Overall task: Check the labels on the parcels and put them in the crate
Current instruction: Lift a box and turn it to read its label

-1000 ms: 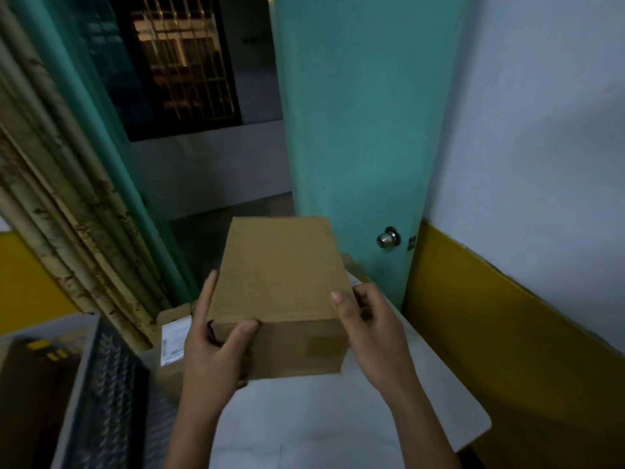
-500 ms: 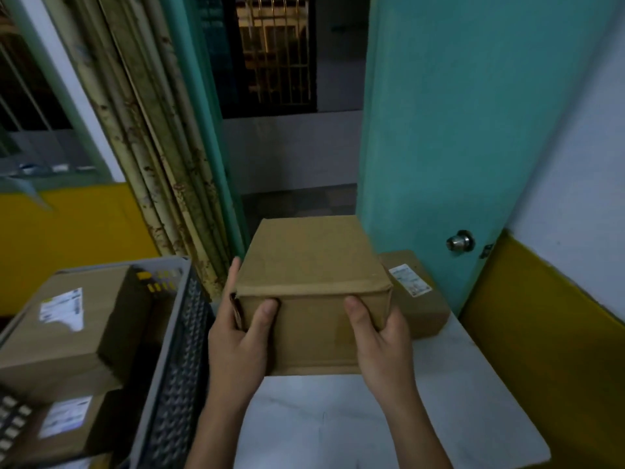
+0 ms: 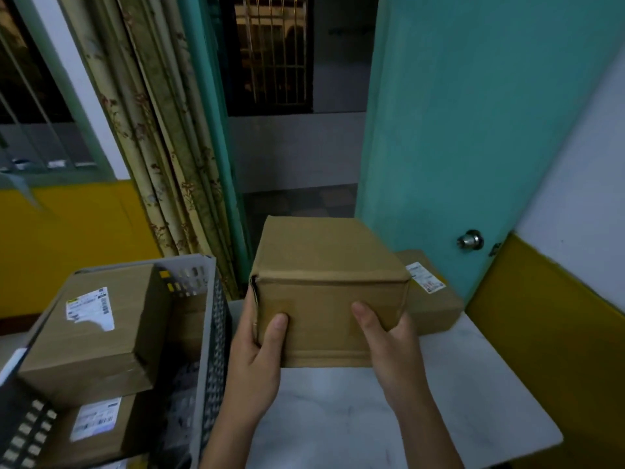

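I hold a plain brown cardboard parcel (image 3: 324, 275) above the white table (image 3: 473, 411). My left hand (image 3: 257, 360) grips its lower left corner, thumb on the near face. My right hand (image 3: 392, 346) grips the lower right corner the same way. No label shows on the faces turned to me. A second parcel (image 3: 429, 299) with a white label lies on the table behind it, to the right. The grey perforated crate (image 3: 209, 333) stands at the left with two labelled parcels inside, one (image 3: 91, 326) stacked over another (image 3: 94, 428).
A teal door (image 3: 456, 130) with a round knob (image 3: 470, 240) stands open behind the table. A floral curtain (image 3: 159, 147) hangs behind the crate. A yellow and white wall (image 3: 568, 299) borders the table on the right.
My view has swung left, bringing the crate and its parcels into sight. Both hands have slid down to the parcel's lower corners, and the parcel has come slightly closer to the crate.
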{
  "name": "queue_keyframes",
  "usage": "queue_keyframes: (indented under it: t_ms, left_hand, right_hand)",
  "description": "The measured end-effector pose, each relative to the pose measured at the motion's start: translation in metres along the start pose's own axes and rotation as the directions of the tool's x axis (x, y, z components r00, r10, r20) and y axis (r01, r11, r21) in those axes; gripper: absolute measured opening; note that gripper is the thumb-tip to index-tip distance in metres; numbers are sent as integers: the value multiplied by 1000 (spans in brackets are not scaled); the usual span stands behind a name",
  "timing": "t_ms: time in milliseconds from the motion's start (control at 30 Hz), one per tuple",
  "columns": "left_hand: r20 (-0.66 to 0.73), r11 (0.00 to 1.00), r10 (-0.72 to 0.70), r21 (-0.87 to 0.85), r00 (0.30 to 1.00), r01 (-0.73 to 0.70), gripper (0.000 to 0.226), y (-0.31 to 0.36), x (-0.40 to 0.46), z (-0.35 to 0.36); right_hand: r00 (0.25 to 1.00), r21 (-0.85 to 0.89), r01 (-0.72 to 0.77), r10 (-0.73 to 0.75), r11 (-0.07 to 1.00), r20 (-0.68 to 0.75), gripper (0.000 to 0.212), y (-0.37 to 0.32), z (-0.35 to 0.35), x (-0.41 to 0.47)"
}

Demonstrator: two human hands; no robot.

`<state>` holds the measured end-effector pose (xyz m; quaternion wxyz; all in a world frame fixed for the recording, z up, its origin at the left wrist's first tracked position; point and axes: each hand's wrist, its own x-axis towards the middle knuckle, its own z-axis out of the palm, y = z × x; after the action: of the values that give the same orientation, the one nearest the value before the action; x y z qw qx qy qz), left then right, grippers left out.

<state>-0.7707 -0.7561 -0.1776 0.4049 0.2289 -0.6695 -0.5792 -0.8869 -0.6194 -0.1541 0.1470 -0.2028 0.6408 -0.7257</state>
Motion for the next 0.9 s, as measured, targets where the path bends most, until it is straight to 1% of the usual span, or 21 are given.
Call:
queue_keyframes:
  t_ms: [100,167,233,400,467,567,600,667,733,800,900]
  left_hand:
    - [-35,1000,16,-15,999,-17,69,2,-2,-5]
    - [-45,999,13,-42,999,-15,61,7,-2,-7]
    - [-36,997,-2,-76,999,-1,56,13,-2,-5]
    - [-83,997,-39,-63,996,34,69,19,-1,1]
    - [-103,999,-37,-37,994,34,65,23,-1,6]
    - [-151,999,-36,-38,988,31,47,26,-6,17]
    - [-162,999,-35,-43,986,29,47,27,-7,21]
    - [-179,999,-28,-49,983,20,54,28,-9,25]
    - [-197,998,-35,-54,980,25,61,28,-12,26]
    - [-209,999,-40,-31,977,35,62,29,-12,27]
    - [-211,999,-51,-21,976,48,60,26,-10,25]
  right_hand:
    - [1000,6,4,-4,1000,-20,45,-2,5,-4]
    - [1000,7,19,-19,1000,9,52,-1,4,-4]
    - [999,8,27,-28,1000,37,53,0,1,-3]
    - [996,21,32,-34,999,87,43,-7,-2,4]
    - [994,29,37,-40,999,100,48,-9,-4,8]
    - [990,32,49,-53,998,132,61,-12,-11,14]
    - [988,32,53,-57,998,144,65,-13,-14,15]
    - [984,41,57,-63,998,169,71,-13,-20,19]
    - [980,46,61,-69,997,187,68,-14,-21,19]
    - [979,66,63,-74,996,188,66,-14,-20,20]
    - [974,64,92,-103,994,200,72,-12,-18,20]
